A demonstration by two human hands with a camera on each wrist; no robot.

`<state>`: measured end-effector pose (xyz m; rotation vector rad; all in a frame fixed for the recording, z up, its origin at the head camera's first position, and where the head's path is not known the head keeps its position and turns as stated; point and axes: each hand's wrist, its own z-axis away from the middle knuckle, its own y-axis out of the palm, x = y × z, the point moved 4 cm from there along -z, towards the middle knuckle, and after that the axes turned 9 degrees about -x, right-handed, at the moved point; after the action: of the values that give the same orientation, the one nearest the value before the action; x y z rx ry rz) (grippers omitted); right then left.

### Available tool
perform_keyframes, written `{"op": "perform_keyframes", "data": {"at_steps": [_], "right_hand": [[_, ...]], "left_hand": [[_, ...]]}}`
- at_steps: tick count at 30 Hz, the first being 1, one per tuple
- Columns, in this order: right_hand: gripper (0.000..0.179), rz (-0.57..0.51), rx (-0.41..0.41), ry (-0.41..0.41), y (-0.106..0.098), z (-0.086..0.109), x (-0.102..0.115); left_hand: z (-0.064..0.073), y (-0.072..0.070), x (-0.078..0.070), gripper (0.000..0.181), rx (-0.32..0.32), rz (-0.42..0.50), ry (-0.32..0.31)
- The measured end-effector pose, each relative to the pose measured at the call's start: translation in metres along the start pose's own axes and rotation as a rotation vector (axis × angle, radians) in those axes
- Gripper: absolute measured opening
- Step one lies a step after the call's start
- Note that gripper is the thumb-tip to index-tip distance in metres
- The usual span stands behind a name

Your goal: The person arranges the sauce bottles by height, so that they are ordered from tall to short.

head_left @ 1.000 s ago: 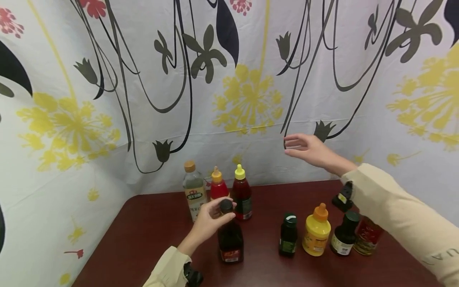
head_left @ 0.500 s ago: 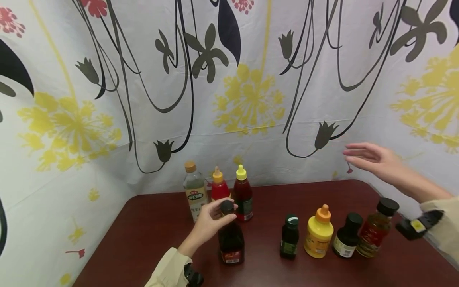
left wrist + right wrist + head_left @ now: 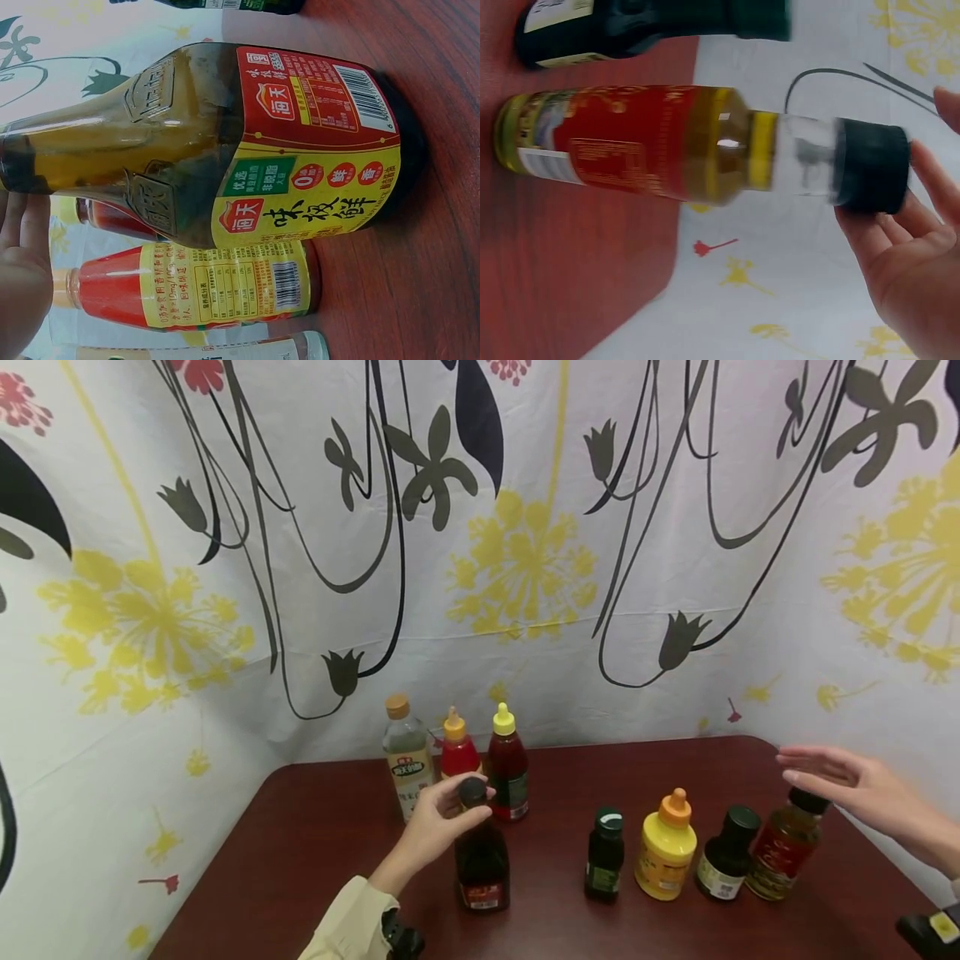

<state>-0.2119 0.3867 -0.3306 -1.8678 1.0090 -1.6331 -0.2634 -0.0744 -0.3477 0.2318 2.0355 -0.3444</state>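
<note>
- My left hand [image 3: 435,827] is curling its fingers [image 3: 468,793] round the black cap of the dark soy sauce bottle [image 3: 482,856], grasping it at the top; the bottle is standing upright on the table [image 3: 315,843], at about 7 o'clock of the table's middle.
- In the left wrist view that bottle [image 3: 247,142] is showing a red and yellow label, with my palm [image 3: 22,277] lying by its neck.
- At 12 o'clock of it, just behind, three are standing in a row: a pale vinegar bottle [image 3: 405,756], a red sauce bottle with an orange cap [image 3: 457,747], and a dark red one with a yellow cap [image 3: 506,764].
- My right hand [image 3: 862,789] is hovering with fingers [image 3: 806,768] straight and released, holding nothing, just over the black cap of the oil bottle with a red label [image 3: 783,847].
- In the right wrist view my fingertips [image 3: 862,229] are lying beside that cap.
- At 9 o'clock of the oil bottle are standing a small dark bottle [image 3: 726,853], a yellow mustard bottle [image 3: 666,847] and a small green bottle [image 3: 604,856].
</note>
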Motion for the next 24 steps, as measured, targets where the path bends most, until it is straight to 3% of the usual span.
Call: {"op": "perform_keyframes", "data": {"at_steps": [4, 10, 18, 24], "right_hand": [[0.049, -0.014, -0.004, -0.057, 0.004, 0.004, -0.007], [0.03, -0.072, -0.078, -0.196, 0.009, 0.01, -0.012], [0.03, -0.119, -0.101, -0.196, 0.017, 0.012, -0.018], [0.032, -0.142, -0.092, -0.169, 0.016, 0.013, -0.021]], "left_hand": [[0.0, 0.001, 0.0, 0.033, 0.005, 0.0, -0.016], [0.001, 0.0, 0.002, 0.033, 0.015, -0.009, -0.039], [-0.002, -0.003, 0.019, 0.034, 0.011, 0.014, -0.127], [-0.003, -0.003, 0.018, 0.034, -0.017, -0.003, -0.133]]}}
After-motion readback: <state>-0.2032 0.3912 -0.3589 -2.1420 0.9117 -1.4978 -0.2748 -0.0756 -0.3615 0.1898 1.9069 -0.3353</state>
